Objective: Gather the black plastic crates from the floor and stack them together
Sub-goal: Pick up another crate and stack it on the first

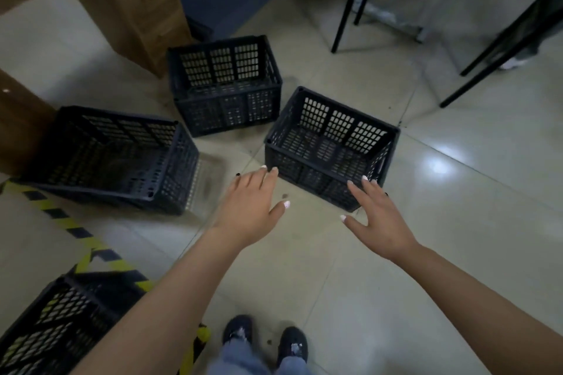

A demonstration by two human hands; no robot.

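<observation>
Black crates, four on the floor: tilted crate (106, 158) left of left hand (253, 207); nearest crate (330, 149) just ahead of both. Left hand spread, empty; right hand (380, 219) likewise. Risk: slipping, if gripped unevenly by the rim.

Bare forearms, no sleeves; white-painted nails; light blue jeans (243, 359); dark shoes (292, 344) with pale scuffs.

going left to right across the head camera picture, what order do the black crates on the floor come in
Crate at the bottom left corner → crate by the wooden cabinet → far middle crate → crate in front of both open hands.
</observation>
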